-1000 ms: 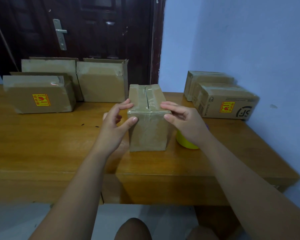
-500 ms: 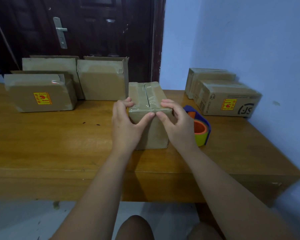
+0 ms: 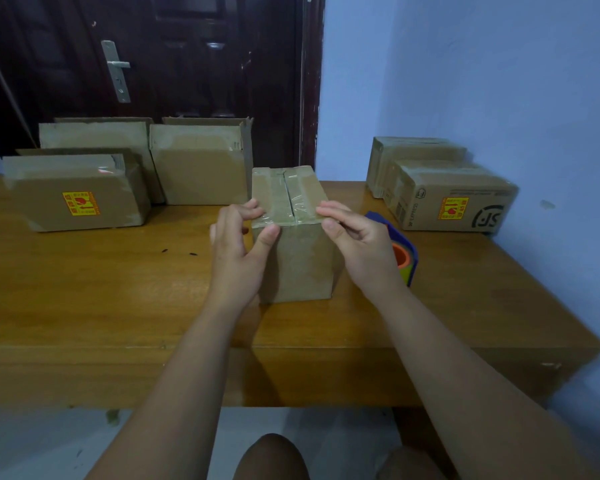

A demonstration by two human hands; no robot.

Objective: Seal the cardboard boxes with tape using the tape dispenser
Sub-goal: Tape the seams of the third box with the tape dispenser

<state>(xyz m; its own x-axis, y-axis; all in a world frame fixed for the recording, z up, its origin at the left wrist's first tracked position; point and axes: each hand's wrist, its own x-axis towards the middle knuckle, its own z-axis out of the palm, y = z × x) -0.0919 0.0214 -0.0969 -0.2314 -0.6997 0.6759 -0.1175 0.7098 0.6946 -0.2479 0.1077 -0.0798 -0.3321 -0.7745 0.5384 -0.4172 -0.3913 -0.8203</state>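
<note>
Altogether 6 boxes [image 3: 297, 261], 1 dispenser [image 3: 404, 259] — 2 hands [image 3: 236, 252].

wooden table [image 3: 84, 306], dark door [image 3: 187, 64] w/ metal handle [image 3: 116, 69], pale blue wall [image 3: 482, 81].

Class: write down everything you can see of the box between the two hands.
The middle box is plain brown cardboard, standing on the wooden table. Its top flaps are closed; clear glossy tape runs along the centre seam and over the near edge. The left hand and right hand pinch its near top corners between fingers and thumb.
</note>
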